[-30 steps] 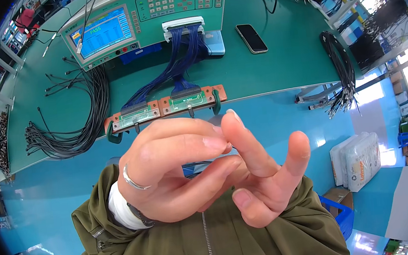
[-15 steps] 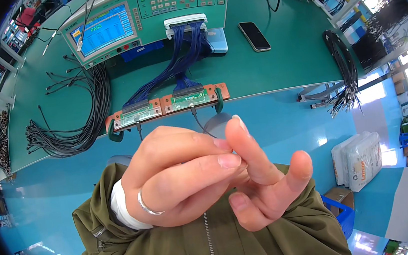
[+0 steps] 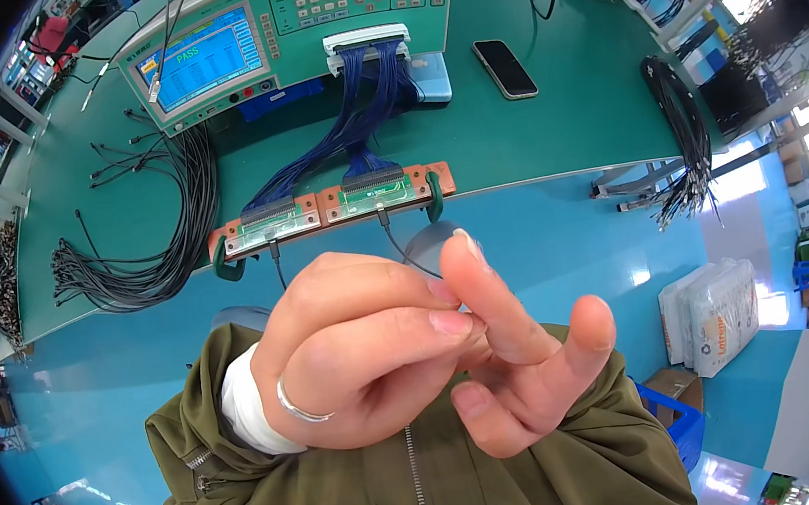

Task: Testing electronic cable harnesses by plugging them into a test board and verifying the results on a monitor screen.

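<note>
My left hand [image 3: 350,343], with a silver ring on one finger, is closed, its fingertips pressed together against the inner side of my right hand's raised finger. Anything pinched there is too small or hidden to make out. My right hand [image 3: 526,358] has its fingers apart, one pointing up and another out to the right; part of it is behind the left. Just beyond the hands, a test fixture [image 3: 322,210] with two green boards lies along the table's front edge. Black cables [image 3: 385,223] plug into it and run down behind my hands.
A tester [image 3: 300,35] with a lit blue screen stands at the back, joined to the fixture by blue wire bundles [image 3: 351,129]. Black cables [image 3: 189,197] lie at left. A phone [image 3: 505,69] and another cable bundle [image 3: 678,131] are at right. White packages [image 3: 716,317] stand on the floor.
My left hand has shifted very slightly to the right, its fingertips still at the right hand's finger. The right hand has barely moved; the table's things are unchanged.
</note>
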